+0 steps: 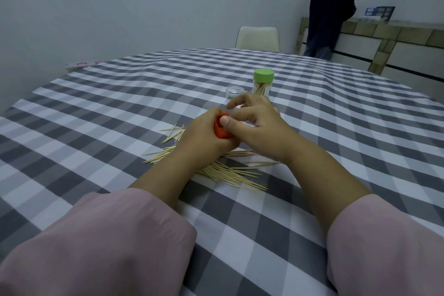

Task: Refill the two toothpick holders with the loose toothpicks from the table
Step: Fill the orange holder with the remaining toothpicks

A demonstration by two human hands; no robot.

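Toothpick holder's orange cap (222,130) gripped in left hand (204,136), right hand (259,122) fingers curled, contents unclear

Grey-white check tablecloth (120,113), orange cap (219,131), green lid (263,75), pink sleeves (115,235) — pale toothpicks (230,172).

green-lidded holder (262,84) upright, part-filled | clear holder (234,92) upright beside | loose toothpicks (230,173) scattered nearer

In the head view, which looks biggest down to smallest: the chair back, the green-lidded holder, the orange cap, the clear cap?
1. Chair back, though it stands farthest from the camera.
2. Green-lidded holder.
3. Orange cap and clear cap: unsure. Both are partly hidden by the left hand and right hand.
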